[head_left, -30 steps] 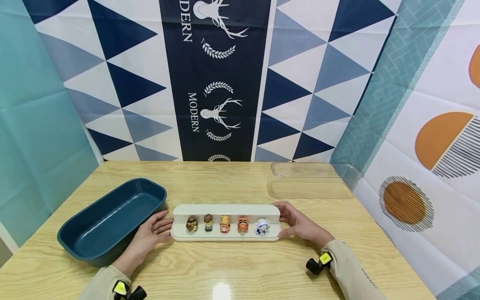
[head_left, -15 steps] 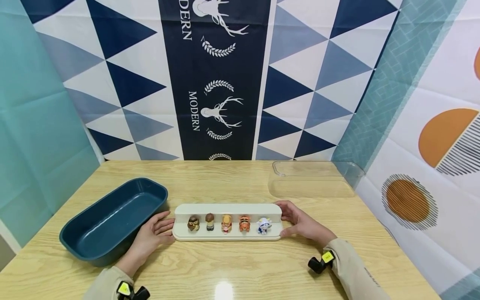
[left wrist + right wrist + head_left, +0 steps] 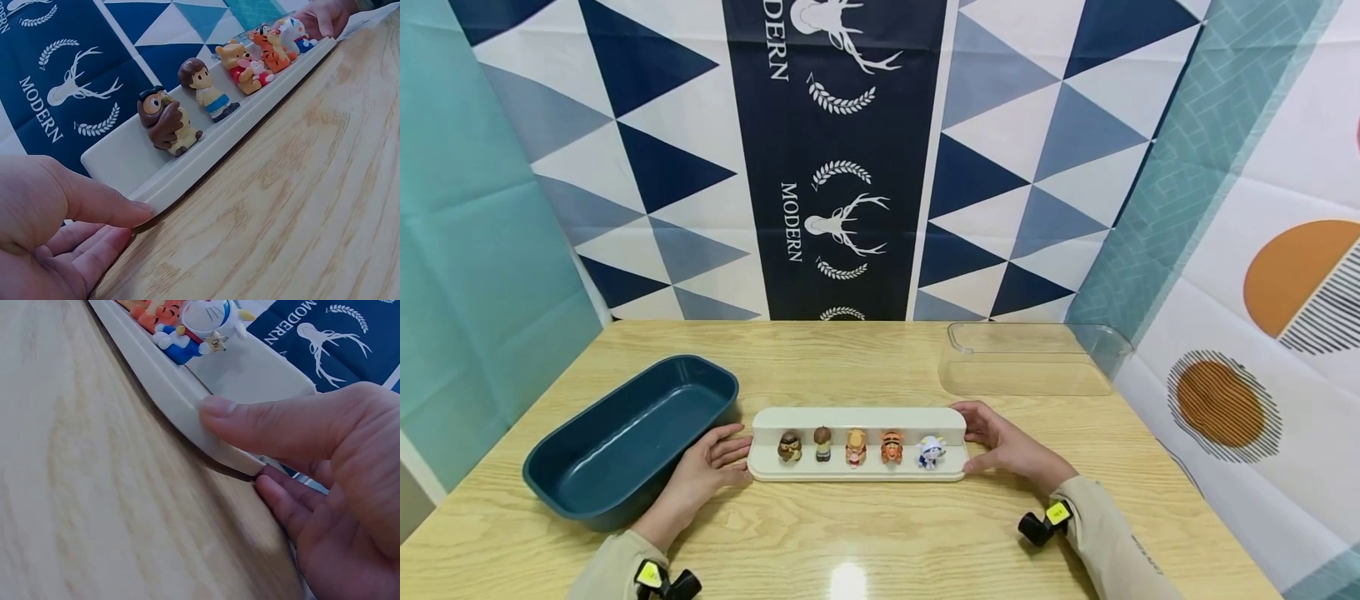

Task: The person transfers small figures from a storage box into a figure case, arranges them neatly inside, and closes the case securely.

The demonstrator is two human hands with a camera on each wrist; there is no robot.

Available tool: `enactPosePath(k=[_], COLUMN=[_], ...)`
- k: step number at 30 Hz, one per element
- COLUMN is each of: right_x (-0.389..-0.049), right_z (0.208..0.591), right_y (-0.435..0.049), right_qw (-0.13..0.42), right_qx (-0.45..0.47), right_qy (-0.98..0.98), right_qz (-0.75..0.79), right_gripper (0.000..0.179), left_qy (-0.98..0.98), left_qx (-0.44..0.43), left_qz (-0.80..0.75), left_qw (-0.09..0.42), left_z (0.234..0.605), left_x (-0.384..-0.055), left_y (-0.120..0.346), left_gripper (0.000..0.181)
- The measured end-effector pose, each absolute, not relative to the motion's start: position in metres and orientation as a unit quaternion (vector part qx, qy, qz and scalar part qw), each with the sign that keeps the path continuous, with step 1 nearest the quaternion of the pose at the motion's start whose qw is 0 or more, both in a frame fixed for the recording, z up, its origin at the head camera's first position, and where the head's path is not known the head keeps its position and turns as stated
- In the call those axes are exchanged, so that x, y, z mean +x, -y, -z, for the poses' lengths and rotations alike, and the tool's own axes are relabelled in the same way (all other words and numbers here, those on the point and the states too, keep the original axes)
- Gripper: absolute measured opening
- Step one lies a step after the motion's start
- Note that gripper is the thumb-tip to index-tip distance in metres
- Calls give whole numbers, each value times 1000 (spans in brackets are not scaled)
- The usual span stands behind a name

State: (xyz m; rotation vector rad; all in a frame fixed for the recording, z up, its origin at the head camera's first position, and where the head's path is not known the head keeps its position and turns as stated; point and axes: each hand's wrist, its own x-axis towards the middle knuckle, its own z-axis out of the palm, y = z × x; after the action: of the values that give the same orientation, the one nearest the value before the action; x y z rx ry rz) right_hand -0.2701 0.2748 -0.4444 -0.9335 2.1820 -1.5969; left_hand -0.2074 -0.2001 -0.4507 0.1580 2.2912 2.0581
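A cream-white display base (image 3: pixel 865 473) with a raised back stands on the wooden table. Several figurines sit in a row on it: an owl (image 3: pixel 165 122), a boy (image 3: pixel 205 87), a yellow bear (image 3: pixel 240 72) hugging a small pink figure, an orange tiger (image 3: pixel 891 447) and a blue-and-white cat (image 3: pixel 929 452). My left hand (image 3: pixel 700 471) holds the base's left end, thumb at the front corner, fingers beside and partly below the edge. At the right end my right hand (image 3: pixel 1011 446) grips the base, its thumb on the front rim and fingertips at the underside.
A dark blue basin (image 3: pixel 550 467) stands left, close beside my left forearm. At the back right lies a clear plastic cover (image 3: pixel 1030 367). Patterned cloths (image 3: pixel 835 125) hang behind the table (image 3: pixel 865 542) and along both sides.
The head view has drifted slightly, so everything appears a little further right. Both hands keep their places at the ends of the base, and the figurines have not moved on it.
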Motion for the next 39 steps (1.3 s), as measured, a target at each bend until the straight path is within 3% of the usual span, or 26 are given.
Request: enactPosePath(k=[6,12,20,29,39], right_x=[-268,-262,-257,-276,-317], right_z=[426,406,369,351,353], right_y=[-285,-296,-295,-301,-317], right_qw=[144,98,-27,-197,-211], right_qx=[-303,-309,-298,-286,-280], right_qy=[-801,-849,-911,-931,-936], right_qz=[495,418,285,108,30], right_gripper=[87,79,72,82,92], left_qy=[-741,-735,-731,-732,-732], left_qx=[47,34,36,38,28], left_qz=[-669,-676,-681,-680,-680], left_qw=[27,31,30,30,30], left_z=[452,452,451,451,449], left_x=[-208,-207,-207,-208,-207], left_y=[200,200,201,199,199], left_gripper=[74,73,72,72,72])
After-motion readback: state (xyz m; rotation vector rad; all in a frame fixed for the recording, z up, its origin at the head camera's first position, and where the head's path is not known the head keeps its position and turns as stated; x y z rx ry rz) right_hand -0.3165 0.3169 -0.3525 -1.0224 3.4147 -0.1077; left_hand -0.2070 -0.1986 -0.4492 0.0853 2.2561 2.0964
